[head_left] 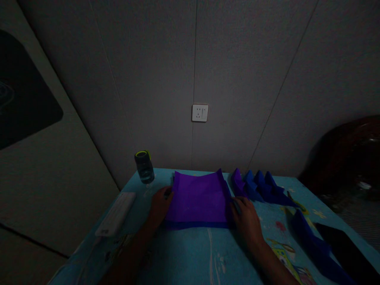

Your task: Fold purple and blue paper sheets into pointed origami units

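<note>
A stack of purple paper sheets [198, 198] lies on the table in front of me, with a darker blue layer showing along its near edge. The far corners curl upward. My left hand [161, 202] is closed on the left edge of the stack, its fingers curled. At the right edge, my right hand [245, 215] grips the paper in the same way, thumb side inward. Just beyond my right hand stands a row of folded paper pieces, one purple [238, 183] and several blue [261, 187]. The dim light hides exactly how the fingertips meet the paper.
A dark water bottle [144, 168] stands at the back left, and a long white object [115, 214] lies before it. On the right are scissors [299, 206], another folded blue paper [317, 245] and a flat black object [347, 245]. A wall with a socket [200, 113] borders the table [190, 253].
</note>
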{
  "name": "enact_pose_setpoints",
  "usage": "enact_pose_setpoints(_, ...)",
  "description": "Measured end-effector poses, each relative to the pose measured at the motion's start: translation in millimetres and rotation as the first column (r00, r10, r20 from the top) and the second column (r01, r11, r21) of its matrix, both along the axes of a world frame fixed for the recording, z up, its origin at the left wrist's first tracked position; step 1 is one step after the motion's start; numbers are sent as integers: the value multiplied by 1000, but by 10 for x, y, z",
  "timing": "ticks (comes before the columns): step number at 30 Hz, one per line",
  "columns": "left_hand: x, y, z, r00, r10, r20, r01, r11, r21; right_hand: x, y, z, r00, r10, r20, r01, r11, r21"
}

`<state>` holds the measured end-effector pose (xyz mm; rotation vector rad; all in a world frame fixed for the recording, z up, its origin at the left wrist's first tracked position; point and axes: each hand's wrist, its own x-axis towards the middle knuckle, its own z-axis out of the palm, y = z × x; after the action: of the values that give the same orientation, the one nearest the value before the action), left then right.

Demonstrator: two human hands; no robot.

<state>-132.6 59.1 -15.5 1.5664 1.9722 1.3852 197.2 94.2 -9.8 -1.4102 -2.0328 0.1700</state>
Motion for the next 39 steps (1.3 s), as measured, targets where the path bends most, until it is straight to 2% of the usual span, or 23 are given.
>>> enact_pose_setpoints(5,39,-18,32,988,23,-153,-6,994,109,52,31,80,961,16,-277,-45,994,-99)
enact_pose_setpoints(8,104,-67,68,944,-47,-328,107,980,166,99,50,170,921,37,-387,-77,993,-88)
enact_pose_setpoints(11,206,-141,100,911,-166,-378,217,971,98,127,35,269,888,130,-441,-178,981,-71)
enact_pose_setpoints(13,275,-192,136,917,-262,-300,277,961,5,127,4,326,864,204,-460,-274,958,-89)
enact_pose_setpoints(15,329,-233,191,923,-349,-159,338,936,-94,115,-29,369,838,223,-498,-328,935,-133)
enact_pose_setpoints(17,362,-256,250,916,-402,2,397,904,-160,99,-48,392,811,149,-565,-303,934,-189)
enact_pose_setpoints(19,380,-260,293,896,-418,152,440,883,-163,82,-43,393,757,40,-652,-246,942,-228)
enact_pose_setpoints(22,405,-240,306,861,-348,370,403,912,-80,47,-11,360,615,-41,-788,-257,934,-249)
enact_pose_setpoints(24,431,-224,298,831,-275,483,324,946,-19,9,-10,326,542,-48,-839,-366,885,-288)
enact_pose_setpoints(26,460,-215,296,810,-225,541,256,967,20,-43,-43,295,516,-44,-855,-510,786,-349)
enact_pose_setpoints(29,493,-223,314,824,-173,540,195,981,17,-125,-132,266,503,-20,-864,-660,637,-399)
enact_pose_setpoints(31,500,-236,328,837,-164,521,195,981,-4,-162,-178,255,505,-16,-863,-685,601,-412)
enact_pose_setpoints(33,501,-250,328,833,-204,514,242,970,-7,-173,-190,242,525,-39,-850,-651,626,-430)
enact_pose_setpoints(35,503,-260,307,812,-273,517,314,949,9,-161,-167,221,544,-80,-835,-582,681,-445)
enact_pose_setpoints(37,511,-265,267,769,-339,542,390,920,21,-136,-123,195,554,-129,-823,-500,738,-452)
enact_pose_setpoints(39,521,-267,219,705,-391,592,465,885,31,-110,-76,171,547,-179,-818,-441,768,-464)
